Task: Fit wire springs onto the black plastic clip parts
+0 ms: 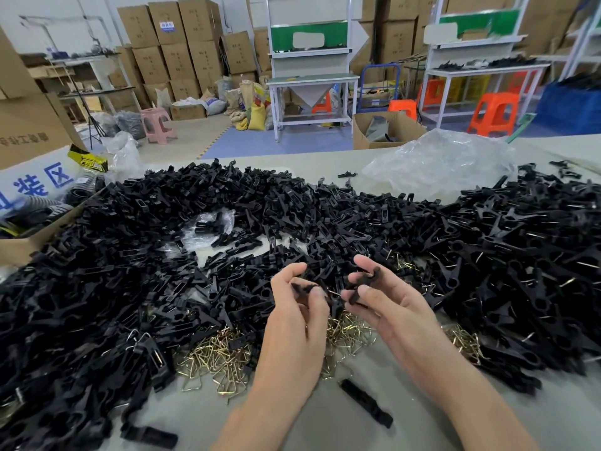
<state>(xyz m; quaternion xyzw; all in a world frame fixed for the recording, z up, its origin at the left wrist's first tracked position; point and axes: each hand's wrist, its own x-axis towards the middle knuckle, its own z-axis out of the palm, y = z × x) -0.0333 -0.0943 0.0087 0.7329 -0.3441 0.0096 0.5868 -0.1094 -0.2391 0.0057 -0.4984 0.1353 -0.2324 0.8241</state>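
1 loose clip (366,403) lies nearest you. Past the springs (221,356), your left hand (299,307) pinches a clip part (304,289), and your right hand (387,304) curls its fingers round a second part (364,280). The clip pile (292,206) spreads beyond.

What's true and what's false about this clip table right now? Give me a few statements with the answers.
1. The left hand and the right hand each hold a black clip part. True.
2. The loose wire springs are kept in a cardboard box. False: they lie in a heap on the table, near and under the hands.
3. A crumpled clear plastic bag lies on the far right side of the table. True.
4. Every stool on the floor behind the table is orange. False: one stool, at the left, is pink.
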